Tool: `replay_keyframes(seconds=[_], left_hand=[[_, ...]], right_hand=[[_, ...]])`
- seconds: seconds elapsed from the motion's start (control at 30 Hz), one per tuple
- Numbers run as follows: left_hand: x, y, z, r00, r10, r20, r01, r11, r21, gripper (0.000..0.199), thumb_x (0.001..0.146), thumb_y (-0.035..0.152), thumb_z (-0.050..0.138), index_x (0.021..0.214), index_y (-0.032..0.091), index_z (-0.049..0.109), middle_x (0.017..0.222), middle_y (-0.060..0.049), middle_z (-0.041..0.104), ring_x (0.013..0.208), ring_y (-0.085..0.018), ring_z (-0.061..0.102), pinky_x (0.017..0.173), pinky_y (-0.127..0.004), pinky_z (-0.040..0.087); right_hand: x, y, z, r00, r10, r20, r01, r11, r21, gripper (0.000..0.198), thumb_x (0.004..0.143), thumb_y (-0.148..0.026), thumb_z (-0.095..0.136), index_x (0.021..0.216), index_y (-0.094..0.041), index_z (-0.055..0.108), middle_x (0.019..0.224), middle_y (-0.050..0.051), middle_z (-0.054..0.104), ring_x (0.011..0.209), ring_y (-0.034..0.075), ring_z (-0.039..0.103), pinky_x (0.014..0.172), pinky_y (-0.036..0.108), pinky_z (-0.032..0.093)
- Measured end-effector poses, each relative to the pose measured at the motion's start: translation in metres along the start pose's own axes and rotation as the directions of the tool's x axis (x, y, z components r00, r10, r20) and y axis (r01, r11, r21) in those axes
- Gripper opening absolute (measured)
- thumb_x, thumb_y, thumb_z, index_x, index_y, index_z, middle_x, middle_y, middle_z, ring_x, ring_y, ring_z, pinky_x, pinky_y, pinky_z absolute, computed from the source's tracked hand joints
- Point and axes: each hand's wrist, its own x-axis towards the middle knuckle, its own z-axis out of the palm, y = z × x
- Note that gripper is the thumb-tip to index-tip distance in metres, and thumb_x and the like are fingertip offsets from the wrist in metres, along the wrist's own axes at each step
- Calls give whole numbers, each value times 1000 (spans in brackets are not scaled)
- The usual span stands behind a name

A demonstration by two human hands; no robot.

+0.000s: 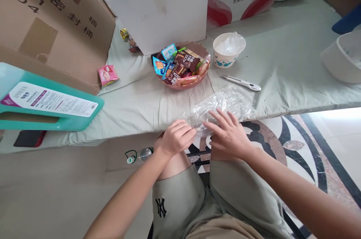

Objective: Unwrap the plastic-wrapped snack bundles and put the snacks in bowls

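A crumpled clear plastic bag (225,104) lies at the front edge of the cloth-covered table, partly hanging over it. My left hand (178,136) is closed on the bag's left end, its fingertips pinched together. Spread fingers of my right hand (228,132) rest on the near side of the plastic. Just beyond the bag lies a white utility knife (241,82). A pinkish fluted bowl (182,81) full of wrapped snacks stands behind, and right of it a paper cup (225,57) holds crumpled clear plastic.
At left stand a large cardboard box (64,43) and a green jug (56,99), with a dark phone (29,138) and a pink packet (108,75) nearby. White boxes (166,9) line the back. A white container (342,58) sits right. A plastic bottle (146,154) is below the table.
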Motion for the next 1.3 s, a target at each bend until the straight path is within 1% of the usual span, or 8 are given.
replay_keyframes(seconds=[0.1, 0.23, 0.5, 0.6, 0.77, 0.9, 1.0, 1.3], left_hand=[[16, 20, -8, 992, -96, -79, 83, 985, -149, 15, 86, 7, 55, 82, 18, 63, 66, 0, 69, 59, -14, 63, 63, -30, 52], [16, 27, -28, 957, -262, -121, 181, 872, -456, 27, 86, 21, 58, 111, 16, 65, 89, -7, 78, 75, -20, 73, 73, -35, 59], [9, 5, -16, 890, -288, 353, 454, 634, -626, 71, 77, 21, 75, 144, 27, 52, 156, -14, 50, 81, -14, 74, 75, -29, 63], [30, 11, 7, 929, -256, 268, 371, 667, -646, 32, 88, 26, 68, 120, 25, 70, 135, -9, 69, 90, -17, 74, 81, -30, 62], [61, 15, 18, 940, -218, 262, 327, 793, -515, 48, 83, 24, 74, 130, 29, 65, 164, -9, 38, 95, -16, 73, 84, -32, 61], [71, 7, 19, 914, -113, 390, 300, 834, -462, 18, 91, 25, 65, 105, 27, 77, 128, -4, 72, 101, -19, 73, 79, -28, 58], [69, 2, 25, 874, -212, 437, 425, 769, -477, 16, 92, 29, 64, 86, 25, 79, 89, -2, 79, 80, -16, 72, 70, -26, 54], [80, 19, 29, 819, -389, 422, 573, 527, -628, 26, 73, 37, 79, 93, 20, 79, 112, -6, 76, 53, -5, 46, 56, -25, 46]], right_hand=[[5, -6, -2, 994, -37, -102, 44, 997, 69, 47, 87, -16, 63, 133, -28, 58, 140, 9, 64, 136, 31, 54, 110, 52, 38], [3, 4, -15, 978, 28, -208, 52, 927, 371, 24, 90, -11, 52, 107, -24, 64, 98, 6, 76, 98, 24, 72, 89, 42, 52], [-13, 18, -43, 977, 214, -21, -69, 402, 913, 14, 99, -30, 55, 98, -24, 68, 96, 7, 76, 103, 23, 73, 89, 40, 59], [-11, 23, -41, 959, 283, 22, -149, 438, 887, 23, 99, -38, 55, 96, -22, 71, 95, 8, 76, 95, 23, 74, 85, 39, 60], [-17, 35, -37, 934, 352, 59, -236, 487, 841, 35, 99, -47, 51, 93, -21, 73, 90, 8, 77, 85, 23, 74, 80, 39, 60], [-24, 37, -40, 947, 299, 119, -251, 455, 854, 39, 99, -50, 50, 90, -21, 74, 92, 8, 77, 93, 25, 73, 87, 41, 59], [-23, 42, -41, 872, 482, 84, -350, 495, 795, 39, 98, -49, 50, 81, -20, 69, 79, 6, 73, 77, 22, 70, 72, 34, 55], [9, 55, -44, 661, 735, 152, -668, 484, 565, 17, 84, -33, 55, 76, -20, 65, 56, 1, 67, 54, 17, 63, 57, 29, 45]])
